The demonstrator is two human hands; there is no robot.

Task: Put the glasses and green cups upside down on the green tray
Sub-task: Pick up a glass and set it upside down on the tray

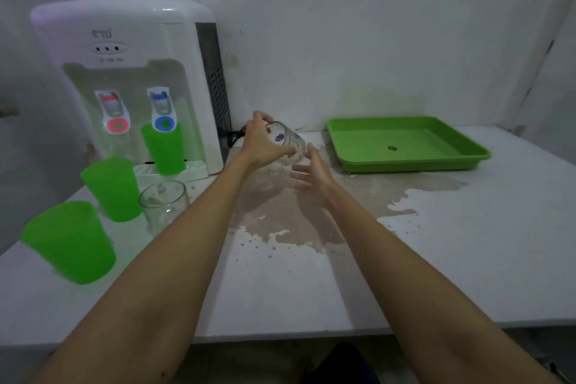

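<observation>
bare table (467, 243) before green tray (408, 162)

Pantry corner: water dispenser (131, 84), cups (110, 188)

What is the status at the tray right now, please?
Left hand holds a tilted glass; right hand open beside it. Green tray holds no cups. Path to tray unobstructed.

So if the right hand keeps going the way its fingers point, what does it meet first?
Probably the tilted glass held by the left hand; the right hand is open just below it, though depth is unclear.
</observation>
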